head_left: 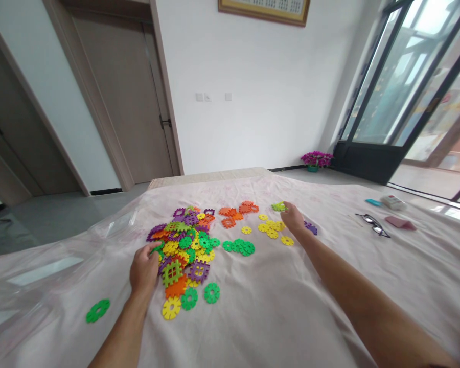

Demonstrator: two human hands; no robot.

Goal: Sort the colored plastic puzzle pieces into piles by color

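Observation:
A mixed pile of plastic interlocking pieces, round notched discs and square window-like blocks, lies on the cloth. My left hand (143,267) is at the pile's left edge, its fingers curled and closed on a green notched disc (158,248); the thumb is partly hidden. Farther right, my right hand (293,218) pinches a lime-green block (278,207) just past a group of yellow discs (271,228). Purple pieces (311,228) lie beside the right wrist, partly covered by it. Orange blocks (235,213) and a row of green discs (239,247) form separate groups between the hands.
A lone green disc (98,311) lies left of my left forearm, near clear plastic sheeting (46,268). Eyeglasses (374,225), a pink cloth (400,223), a white packet (393,202) and a small blue item (373,202) rest at the right. The pale cloth (260,306) is wrinkled.

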